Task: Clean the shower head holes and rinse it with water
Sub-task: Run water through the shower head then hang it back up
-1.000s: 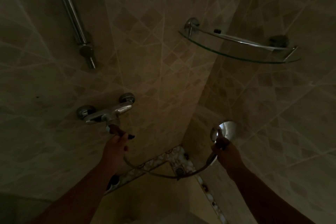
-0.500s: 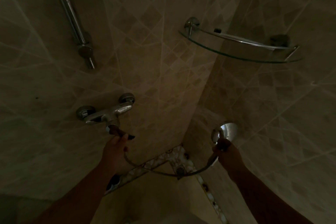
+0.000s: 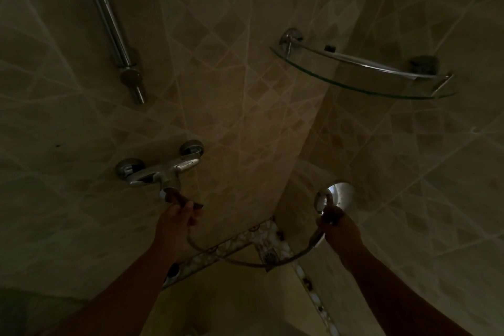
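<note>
A chrome shower head (image 3: pixel 338 195) faces the right wall, its back toward me. My right hand (image 3: pixel 336 222) grips its handle just below the head. The metal hose (image 3: pixel 245 262) sags from the handle across the corner to the mixer tap (image 3: pixel 161 170) on the left wall. My left hand (image 3: pixel 174 219) reaches up under the tap and its fingers curl round the tap's lever (image 3: pixel 174 198). The spray face and its holes are hidden from me. The dim light shows no water stream.
A chrome riser rail (image 3: pixel 109 22) runs up the left wall. A glass corner shelf (image 3: pixel 362 87) with a chrome guard rail hangs above the right hand. A patterned tile border (image 3: pixel 231 244) runs along the walls' base.
</note>
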